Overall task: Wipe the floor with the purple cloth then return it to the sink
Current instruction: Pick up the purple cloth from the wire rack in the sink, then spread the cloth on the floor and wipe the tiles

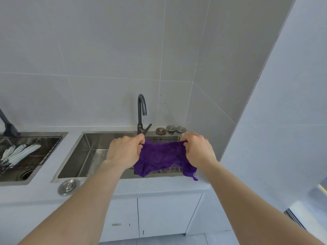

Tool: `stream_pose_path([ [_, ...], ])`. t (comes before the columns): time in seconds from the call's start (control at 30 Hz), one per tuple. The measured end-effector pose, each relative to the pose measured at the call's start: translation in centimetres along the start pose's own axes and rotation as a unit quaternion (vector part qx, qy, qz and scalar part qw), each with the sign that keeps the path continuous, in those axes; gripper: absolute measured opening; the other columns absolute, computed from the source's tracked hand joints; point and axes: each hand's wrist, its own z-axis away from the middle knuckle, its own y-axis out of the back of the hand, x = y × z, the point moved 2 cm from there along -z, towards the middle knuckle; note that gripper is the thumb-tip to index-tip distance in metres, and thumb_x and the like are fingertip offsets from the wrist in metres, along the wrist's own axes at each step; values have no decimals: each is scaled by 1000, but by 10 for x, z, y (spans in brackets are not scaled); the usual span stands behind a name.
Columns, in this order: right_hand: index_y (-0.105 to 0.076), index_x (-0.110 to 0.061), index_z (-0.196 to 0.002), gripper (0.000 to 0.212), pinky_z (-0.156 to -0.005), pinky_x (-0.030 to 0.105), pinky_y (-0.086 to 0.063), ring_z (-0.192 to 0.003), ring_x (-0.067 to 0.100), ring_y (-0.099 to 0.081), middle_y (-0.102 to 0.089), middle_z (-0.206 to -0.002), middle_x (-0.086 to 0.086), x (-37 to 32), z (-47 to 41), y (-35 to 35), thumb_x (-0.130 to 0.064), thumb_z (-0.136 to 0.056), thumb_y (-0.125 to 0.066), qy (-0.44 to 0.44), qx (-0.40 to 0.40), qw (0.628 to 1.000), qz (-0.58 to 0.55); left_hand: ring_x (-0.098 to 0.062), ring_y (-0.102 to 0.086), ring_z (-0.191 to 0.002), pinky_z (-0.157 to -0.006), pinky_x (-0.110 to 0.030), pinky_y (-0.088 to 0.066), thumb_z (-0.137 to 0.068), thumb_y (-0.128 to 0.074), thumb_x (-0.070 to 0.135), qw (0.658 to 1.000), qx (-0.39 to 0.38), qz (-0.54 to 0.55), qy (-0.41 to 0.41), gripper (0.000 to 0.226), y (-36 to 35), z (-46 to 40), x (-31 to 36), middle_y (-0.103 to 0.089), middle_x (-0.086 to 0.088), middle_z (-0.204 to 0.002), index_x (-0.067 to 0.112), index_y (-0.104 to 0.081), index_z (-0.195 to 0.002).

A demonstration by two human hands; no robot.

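- Head view: one purple cloth (163,157), stretched above the right sink (99,152).
- Two hands: left hand (124,150) and right hand (198,149) each clamped on an upper corner.
- Two sinks in the bench (159,186); left sink (26,156) holds a rack.
- One faucet (141,112); three round strainers (170,129) behind, one plug (69,186) in front.

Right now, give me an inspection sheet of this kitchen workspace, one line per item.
Surface: white countertop with two steel basins.
Job's things: purple cloth held stretched over the right-hand sink; wire rack behind it.
Clutter: round lid on the counter edge; three strainer plugs by the faucet; white utensils in the left sink.
Grippers: left hand and right hand each pinch a top corner.
Cables: nothing seen.
Surroundings: tiled wall, white cabinet doors below.
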Motion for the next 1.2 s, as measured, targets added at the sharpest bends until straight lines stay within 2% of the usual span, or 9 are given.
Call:
stream_pose_path([
  [0.17,-64,-20,-105,25,-75,43,-52,-88,36,-59,-62,-104,4,21,38,0,-5,-95,-47,10,-18,999,-35,-27,-60,-105,-79,-41,-44,-98,-52,27,1000,-1,-3,-12,11,-7,33,22,-65,1,-108,23,-59,-106],
  [0.27,-63,-20,-106,22,-75,45,-52,-87,36,-59,-59,-98,4,42,66,-6,-10,-99,-45,15,-34,998,-51,-26,-61,-103,-76,-38,-41,-99,-54,25,1000,-9,-2,-7,10,-15,56,39,-64,3,-109,22,-61,-104],
  [0.37,-64,-19,-106,20,-74,40,-47,-89,34,-58,-56,-96,0,65,94,-15,-13,-100,-46,5,-56,996,-68,-28,-65,-98,-72,-35,-38,-100,-52,26,1000,-27,-2,4,9,-28,84,61,-69,4,-106,23,-59,-104],
  [0.53,-68,-16,-110,34,-76,35,-40,-92,30,-57,-57,-107,4,88,140,-38,2,-93,-45,8,-131,988,-76,-33,-66,-87,-68,-36,-38,-101,-47,25,999,-46,-5,-5,10,-62,132,86,-72,0,-98,23,-56,-104],
  [0.7,-69,-17,-105,45,-77,45,-52,-88,35,-58,-56,-106,5,105,179,-70,10,-79,-45,-12,-157,986,-63,-33,-66,-81,-69,-36,-40,-103,-43,26,996,-92,-21,-13,11,-108,166,94,-72,0,-91,24,-54,-106],
  [0.83,-70,-19,-103,45,-69,44,-53,-78,36,-59,-56,-104,4,116,198,-110,11,-76,-51,-24,-165,986,-22,-32,-64,-75,-67,-35,-41,-103,-43,27,993,-121,-13,-13,12,-149,181,81,-72,0,-87,23,-54,-105],
  [0.93,-71,-20,-101,42,-66,42,-52,-76,35,-60,-58,-102,3,122,207,-149,9,-77,-53,-33,-177,984,-2,-29,-55,-69,-66,-35,-39,-103,-44,27,990,-143,-8,-10,12,-186,191,64,-71,0,-85,23,-55,-106],
  [1.1,-70,-22,-95,33,-57,32,-38,-69,31,-58,-62,-93,-1,134,229,-227,4,-76,-63,-64,-191,979,23,-29,-63,-75,-66,-34,-36,-103,-48,29,985,-173,16,-15,13,-260,209,34,-72,1,-88,22,-58,-106],
  [1.2,-69,-23,-96,32,-56,31,-35,-67,31,-56,-63,-89,-1,143,248,-297,4,-79,-63,-84,-193,977,21,-28,-58,-70,-65,-34,-36,-102,-49,29,982,-189,23,-9,13,-325,225,9,-72,1,-85,21,-59,-103],
])
